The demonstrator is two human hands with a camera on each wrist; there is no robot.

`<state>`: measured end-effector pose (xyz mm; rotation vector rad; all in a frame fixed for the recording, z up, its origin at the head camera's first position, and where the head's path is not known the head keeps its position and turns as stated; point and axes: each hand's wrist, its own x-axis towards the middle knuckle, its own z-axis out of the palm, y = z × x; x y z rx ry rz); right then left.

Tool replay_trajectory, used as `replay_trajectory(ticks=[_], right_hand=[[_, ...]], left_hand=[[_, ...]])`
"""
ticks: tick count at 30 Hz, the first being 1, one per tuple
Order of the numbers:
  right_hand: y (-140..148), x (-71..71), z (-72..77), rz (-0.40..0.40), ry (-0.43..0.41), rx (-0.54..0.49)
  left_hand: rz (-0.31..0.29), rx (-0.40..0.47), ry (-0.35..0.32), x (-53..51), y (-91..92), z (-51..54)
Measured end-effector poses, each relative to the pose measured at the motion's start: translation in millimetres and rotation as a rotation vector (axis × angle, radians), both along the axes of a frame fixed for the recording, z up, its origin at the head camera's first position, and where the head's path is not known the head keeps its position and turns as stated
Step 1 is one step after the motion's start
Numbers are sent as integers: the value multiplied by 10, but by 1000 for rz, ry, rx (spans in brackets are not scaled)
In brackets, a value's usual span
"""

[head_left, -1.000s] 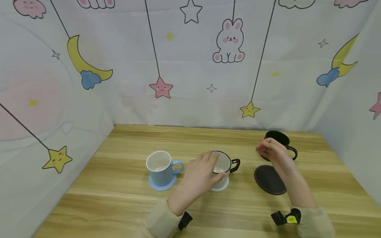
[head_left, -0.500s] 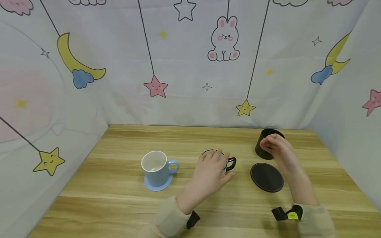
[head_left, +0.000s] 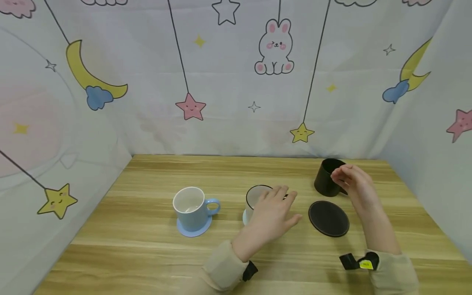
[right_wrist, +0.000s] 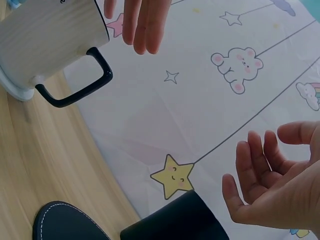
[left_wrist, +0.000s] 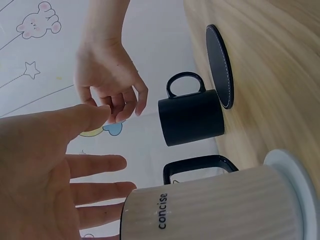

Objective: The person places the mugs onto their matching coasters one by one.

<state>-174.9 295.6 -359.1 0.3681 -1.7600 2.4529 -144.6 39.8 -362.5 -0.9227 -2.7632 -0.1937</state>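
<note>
My left hand (head_left: 271,213) hovers over the white mug (head_left: 255,196), fingers straight and spread, holding nothing. In the left wrist view this mug (left_wrist: 210,210) carries the word "concise" and has a black handle (left_wrist: 200,162). It stands on a pale round coaster (head_left: 244,218). My right hand (head_left: 355,184) is raised beside the black mug (head_left: 326,178), its fingers loosely bent and nothing in them. It partly hides that mug's handle in the head view. A gap shows between the right hand (right_wrist: 275,175) and the black mug (right_wrist: 180,222) in the right wrist view.
A light-blue mug (head_left: 191,209) sits on a blue coaster (head_left: 194,231) at the left. In front of the black mug lies a round black coaster (head_left: 329,219) with nothing on it. A printed cloth (head_left: 221,135) hangs behind the wooden table (head_left: 147,254).
The left hand has moved right across the white mug, now covering its handle side. The right hand has shifted slightly right relative to the black mug. The head view has turned a little.
</note>
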Motion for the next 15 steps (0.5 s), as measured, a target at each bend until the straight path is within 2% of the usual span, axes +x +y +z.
replay_trajectory(ticks=[6,15], right_hand=[[52,-11,8,-30,3,0],[157,-14,-21,-197,-36,83]], left_hand=[[-20,-4,31,-32,61,-37],[-40,0,94,-58,185,-94]])
